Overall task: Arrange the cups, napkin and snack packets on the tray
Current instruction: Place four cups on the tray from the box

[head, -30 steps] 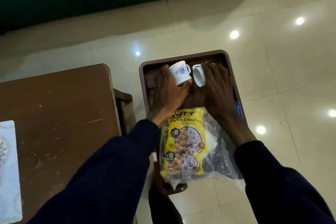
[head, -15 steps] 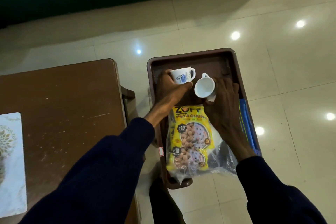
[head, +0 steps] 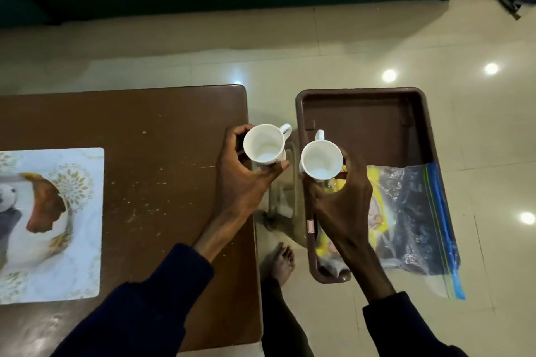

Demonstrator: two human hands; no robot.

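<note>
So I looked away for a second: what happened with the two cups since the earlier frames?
Both cups have been lifted off the tray and turned mouth-up. The left hand carried its cup leftward, to the edge of the brown table; the right hand holds the other cup above the tray's left side. Each hand kept its cup. The yellow snack packet and the plastic bag stayed on the tray.

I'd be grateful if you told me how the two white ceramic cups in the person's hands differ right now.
The white ceramic cup in the left hand is over the brown wooden table's edge; the white ceramic cup in the right hand is over the brown plastic tray. The left cup's handle points up-right, the right cup's straight away. Both are upright, empty and gripped from the side.
</note>
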